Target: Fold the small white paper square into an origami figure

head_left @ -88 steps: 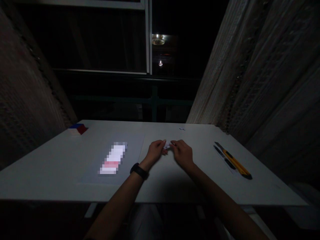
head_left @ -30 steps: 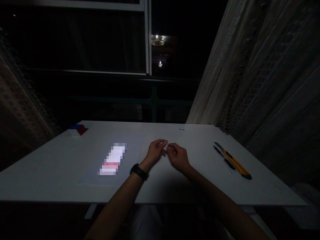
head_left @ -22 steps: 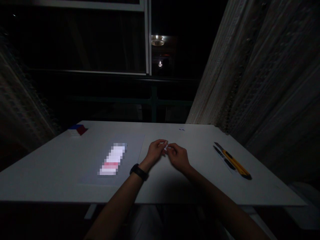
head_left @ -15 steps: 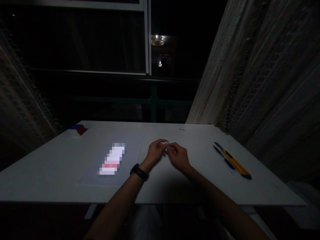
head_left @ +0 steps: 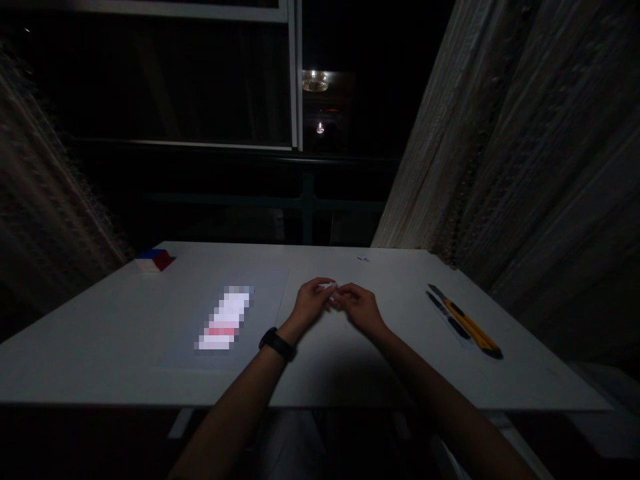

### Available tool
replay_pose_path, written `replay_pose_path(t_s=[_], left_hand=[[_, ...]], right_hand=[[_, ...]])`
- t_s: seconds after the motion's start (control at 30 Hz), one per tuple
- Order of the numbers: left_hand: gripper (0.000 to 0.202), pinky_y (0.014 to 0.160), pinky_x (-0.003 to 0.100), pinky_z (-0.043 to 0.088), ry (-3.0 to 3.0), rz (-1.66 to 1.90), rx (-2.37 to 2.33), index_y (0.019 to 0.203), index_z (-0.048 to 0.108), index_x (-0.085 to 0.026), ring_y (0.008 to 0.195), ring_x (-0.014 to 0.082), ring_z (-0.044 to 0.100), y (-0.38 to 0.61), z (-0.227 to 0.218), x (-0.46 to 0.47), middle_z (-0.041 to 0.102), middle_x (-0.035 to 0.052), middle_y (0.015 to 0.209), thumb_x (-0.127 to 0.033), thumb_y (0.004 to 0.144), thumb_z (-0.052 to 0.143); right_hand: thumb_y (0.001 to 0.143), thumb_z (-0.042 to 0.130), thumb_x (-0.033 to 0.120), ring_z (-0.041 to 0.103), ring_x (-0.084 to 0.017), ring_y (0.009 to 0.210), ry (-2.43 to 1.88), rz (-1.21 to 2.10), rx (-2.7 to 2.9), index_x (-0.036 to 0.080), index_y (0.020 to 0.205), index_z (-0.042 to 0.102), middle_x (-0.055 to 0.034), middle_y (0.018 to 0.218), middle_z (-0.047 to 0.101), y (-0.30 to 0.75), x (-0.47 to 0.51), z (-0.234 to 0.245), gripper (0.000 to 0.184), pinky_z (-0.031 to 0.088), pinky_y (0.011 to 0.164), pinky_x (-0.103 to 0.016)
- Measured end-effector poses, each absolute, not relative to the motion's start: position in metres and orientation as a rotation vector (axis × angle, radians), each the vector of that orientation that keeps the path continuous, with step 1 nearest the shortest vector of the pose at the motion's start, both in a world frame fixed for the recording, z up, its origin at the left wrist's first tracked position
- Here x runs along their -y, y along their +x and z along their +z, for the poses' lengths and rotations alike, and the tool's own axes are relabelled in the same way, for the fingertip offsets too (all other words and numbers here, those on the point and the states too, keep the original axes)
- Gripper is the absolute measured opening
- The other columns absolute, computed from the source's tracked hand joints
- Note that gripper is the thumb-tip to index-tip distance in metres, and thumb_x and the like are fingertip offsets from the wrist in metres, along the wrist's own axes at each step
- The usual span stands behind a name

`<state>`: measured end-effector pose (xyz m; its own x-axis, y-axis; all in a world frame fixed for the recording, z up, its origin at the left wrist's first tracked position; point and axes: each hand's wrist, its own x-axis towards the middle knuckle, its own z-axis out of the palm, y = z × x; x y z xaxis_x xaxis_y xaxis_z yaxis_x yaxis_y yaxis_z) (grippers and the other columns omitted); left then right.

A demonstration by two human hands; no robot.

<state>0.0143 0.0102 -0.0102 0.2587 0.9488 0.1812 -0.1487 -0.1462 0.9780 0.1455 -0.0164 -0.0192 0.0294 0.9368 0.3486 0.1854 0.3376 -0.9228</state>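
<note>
My left hand [head_left: 311,303], with a dark band on its wrist, is closed over the middle of the white table [head_left: 400,280]. Its fingertips pinch a small white piece [head_left: 329,285] that looks like folded or crumpled paper. My right hand [head_left: 361,310] meets it from the other side, thumb and fingers closed on the same piece. Most of the piece is hidden by the fingers, and in this dim light its exact kind does not show.
Left lie a pale sheet [head_left: 275,293] and a bright pixelated rectangle [head_left: 225,320]. A puzzle cube [head_left: 154,261] sits far left. On the right, a yellow utility knife [head_left: 473,327] lies beside a slim dark-handled cutter [head_left: 450,318]. Small dark scraps [head_left: 363,259] lie at the back.
Both hands stay in place around the small white piece. The right-hand fingers have shifted slightly against it, and the wrist has turned a little.
</note>
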Motion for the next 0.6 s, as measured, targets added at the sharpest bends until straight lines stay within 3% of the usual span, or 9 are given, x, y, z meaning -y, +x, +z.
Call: replay_pose_path(t_s=[0.13,0.37,0.6], left_hand=[[0.039,0.045,0.021,0.041,1.363,1.187,-0.842,0.091,0.059,-0.009,0.047,0.0116,0.056,0.0131,-0.0108,-0.0115,0.062,0.0036,0.056,-0.037,0.064,0.064],[0.042,0.045,0.02,0.04,1.313,1.208,-0.827,0.092,0.058,-0.009,0.048,0.0115,0.056,0.0125,-0.0109,-0.0135,0.061,0.0034,0.057,-0.039,0.062,0.065],[0.044,0.045,0.019,0.042,1.356,1.168,-0.799,0.098,0.056,-0.009,0.048,0.0117,0.057,0.0117,-0.0109,-0.0107,0.06,0.0028,0.055,-0.038,0.065,0.063]], right_hand=[[0.066,0.059,0.038,0.047,-0.009,0.04,-1.08,0.931,1.432,0.016,0.077,0.057,-0.0003,0.059,0.06,0.1463,0.0192,-0.017,0.025,0.034,0.035,-0.02],[0.068,0.057,0.044,0.047,-0.008,0.041,-0.987,1.006,1.479,0.016,0.082,0.056,-0.001,0.064,0.06,0.1501,0.0171,-0.0195,0.031,0.036,0.036,-0.02],[0.074,0.049,0.048,0.04,-0.007,0.037,-1.072,0.836,1.494,0.017,0.071,0.053,0.0035,0.051,0.05,0.1471,0.0172,-0.0204,0.031,0.031,0.035,-0.019]])
